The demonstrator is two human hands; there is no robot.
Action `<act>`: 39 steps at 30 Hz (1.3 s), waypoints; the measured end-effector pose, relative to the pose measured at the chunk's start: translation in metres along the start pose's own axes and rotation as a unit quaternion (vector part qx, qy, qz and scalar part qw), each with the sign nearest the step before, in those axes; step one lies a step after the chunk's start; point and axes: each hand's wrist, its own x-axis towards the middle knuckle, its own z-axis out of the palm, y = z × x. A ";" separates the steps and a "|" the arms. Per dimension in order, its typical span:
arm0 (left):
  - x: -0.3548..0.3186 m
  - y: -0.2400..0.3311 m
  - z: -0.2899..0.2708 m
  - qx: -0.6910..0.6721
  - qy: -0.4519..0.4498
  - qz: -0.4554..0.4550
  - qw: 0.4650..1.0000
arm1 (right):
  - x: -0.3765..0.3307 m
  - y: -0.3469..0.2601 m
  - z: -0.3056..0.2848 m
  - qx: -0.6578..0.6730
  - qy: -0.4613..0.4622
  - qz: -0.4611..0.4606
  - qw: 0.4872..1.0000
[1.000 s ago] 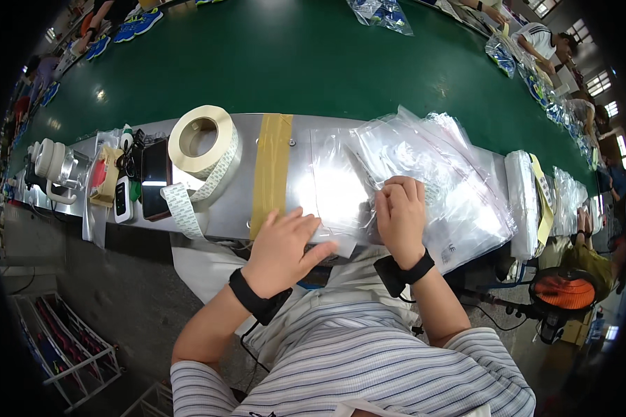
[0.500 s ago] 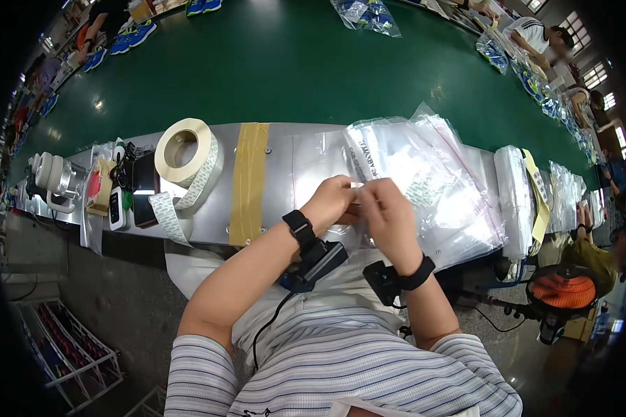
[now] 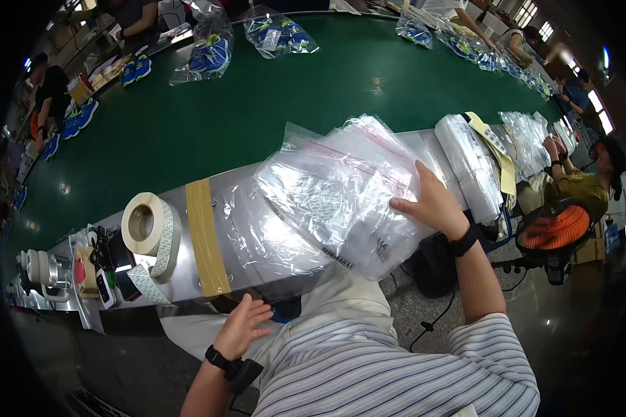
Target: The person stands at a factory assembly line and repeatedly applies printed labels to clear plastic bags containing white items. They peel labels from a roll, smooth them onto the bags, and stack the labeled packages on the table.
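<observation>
My left hand (image 3: 242, 328) is held just off the front edge of the metal table, its fingers spread and nothing in it. A fanned pile of clear plastic bags (image 3: 313, 184) lies ahead of me, with pinkish strips along some edges and dark print; its near corner hangs over the table edge. On the right side of this pile rests my right hand (image 3: 435, 203), thumb and fingers stretched apart, touching the plastic. Left of the pile stands a roll of labels (image 3: 172, 236) with a loose strip curling toward me.
Brown tape (image 3: 209, 240) crosses the metal table (image 3: 242, 279). A phone-like dark item and small boxes lie left. Right are a bundle of bags (image 3: 468, 167) and an orange fan (image 3: 554, 231). Bagged blue shoes (image 3: 279, 36) sit on the green belt (image 3: 257, 97); people work around it.
My hands were together at the pile's near side, fingers pinched; now they are apart, the left drawn back and opened, the right spread on the bags. The pile has turned, and the view has shifted.
</observation>
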 end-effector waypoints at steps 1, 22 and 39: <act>0.010 -0.006 0.001 -0.027 0.016 0.014 0.999 | 0.006 0.005 0.004 -0.002 -0.034 0.022 0.999; 0.027 -0.002 0.068 -0.159 -0.105 0.283 0.940 | -0.047 -0.211 0.027 -0.017 0.125 -0.309 0.943; 0.008 0.040 -0.003 -0.193 -0.098 0.263 0.940 | 0.006 0.044 0.007 -0.052 0.082 0.168 0.981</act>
